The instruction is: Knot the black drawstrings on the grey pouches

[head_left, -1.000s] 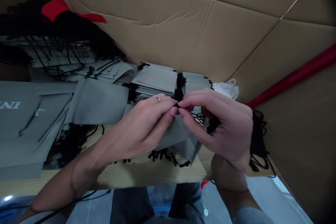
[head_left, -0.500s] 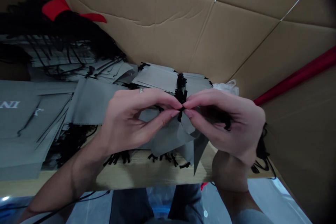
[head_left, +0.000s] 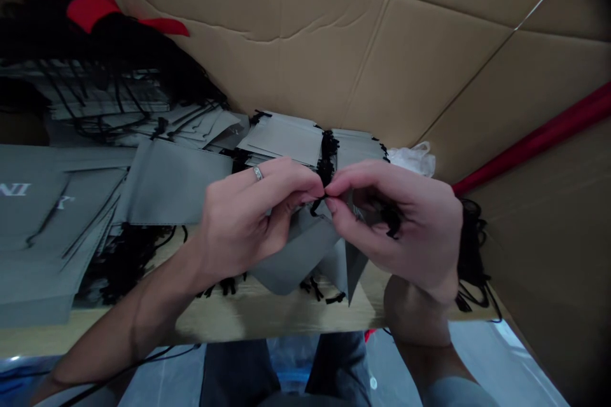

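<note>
Left hand point(head_left: 243, 216) has rolled inward, pinching a black drawstring point(head_left: 316, 206) with the right hand point(head_left: 396, 222) at center frame, a gray cloth bag point(head_left: 296, 254) hanging below (a stack of bags point(head_left: 281, 140) waits behind, upper center).

Gray drawstring pouch point(head_left: 296, 261) (black cord point(head_left: 392, 219) bunched)

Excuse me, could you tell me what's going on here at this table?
A person is pinching a black drawstring between the fingertips of the left hand and the right hand, just above a grey fabric bag. More grey bags lie stacked behind the hands on a wooden table, against a cardboard wall.
</note>
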Action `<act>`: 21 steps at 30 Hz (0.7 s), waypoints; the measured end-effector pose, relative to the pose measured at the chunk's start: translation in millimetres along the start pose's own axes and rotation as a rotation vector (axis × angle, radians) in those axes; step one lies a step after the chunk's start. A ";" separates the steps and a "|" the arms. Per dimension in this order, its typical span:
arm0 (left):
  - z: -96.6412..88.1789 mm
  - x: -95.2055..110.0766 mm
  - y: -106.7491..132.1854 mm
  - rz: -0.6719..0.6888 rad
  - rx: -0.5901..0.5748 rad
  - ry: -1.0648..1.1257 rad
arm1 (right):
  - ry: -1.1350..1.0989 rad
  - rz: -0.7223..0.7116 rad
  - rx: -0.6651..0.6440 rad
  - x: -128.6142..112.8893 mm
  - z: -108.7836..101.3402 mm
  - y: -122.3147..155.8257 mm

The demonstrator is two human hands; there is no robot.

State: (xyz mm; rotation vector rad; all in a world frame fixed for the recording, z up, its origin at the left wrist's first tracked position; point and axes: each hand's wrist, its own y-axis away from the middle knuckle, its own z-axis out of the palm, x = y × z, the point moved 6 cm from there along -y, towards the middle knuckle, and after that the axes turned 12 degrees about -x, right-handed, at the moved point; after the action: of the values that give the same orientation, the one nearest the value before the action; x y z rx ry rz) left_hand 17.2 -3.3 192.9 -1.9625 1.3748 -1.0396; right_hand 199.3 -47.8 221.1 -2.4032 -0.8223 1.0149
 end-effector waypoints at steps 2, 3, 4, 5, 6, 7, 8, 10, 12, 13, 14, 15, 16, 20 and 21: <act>-1.0 -0.8 -0.9 0.011 0.008 0.049 | -0.064 0.051 0.009 5.2 1.3 -0.6; -1.6 -1.5 -1.8 0.013 0.006 0.089 | -0.106 0.078 0.007 8.2 2.3 -1.1; -2.4 -2.2 -2.8 0.010 0.007 0.129 | -0.150 0.100 0.009 11.0 3.2 -1.8; -2.8 -3.3 -3.7 -0.003 0.002 0.162 | -0.195 0.116 0.012 13.4 4.2 -2.8; -2.6 -4.5 -4.6 -0.024 -0.009 0.188 | -0.236 0.123 0.017 15.1 5.1 -4.1; -2.5 -5.5 -5.2 -0.045 -0.018 0.208 | -0.272 0.126 0.024 16.2 5.9 -5.5; -2.2 -6.3 -5.6 -0.066 -0.024 0.226 | -0.304 0.132 0.029 17.1 6.8 -6.8; -1.4 -7.9 -5.9 -0.106 -0.031 0.280 | -0.360 0.145 0.039 17.7 8.6 -8.8; -2.0 -8.8 -5.6 -0.125 -0.007 0.341 | -0.382 0.153 0.060 16.4 9.3 -8.6; -2.7 -8.8 -5.4 -0.126 0.005 0.348 | -0.372 0.155 0.077 15.3 8.8 -7.6; -3.8 -8.3 -5.3 -0.116 0.016 0.329 | -0.349 0.150 0.095 13.7 7.9 -6.1; -4.5 -6.8 -5.3 -0.093 0.013 0.282 | -0.317 0.142 0.114 11.9 6.7 -4.2; -5.8 -4.1 -5.1 -0.051 0.015 0.210 | -0.278 0.136 0.127 10.2 5.7 -2.4; -10.2 12.5 0.4 0.182 0.057 -0.070 | -0.127 0.018 0.164 0.1 2.4 2.5; -9.9 16.0 2.0 0.209 0.055 -0.109 | -0.094 -0.026 0.166 -3.1 2.5 2.8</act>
State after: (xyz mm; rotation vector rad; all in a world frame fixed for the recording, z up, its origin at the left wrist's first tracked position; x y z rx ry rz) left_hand 11.0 -18.8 201.7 -1.7650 1.4401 -0.8518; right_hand 196.7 -51.6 219.5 -2.2149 -0.7665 1.1462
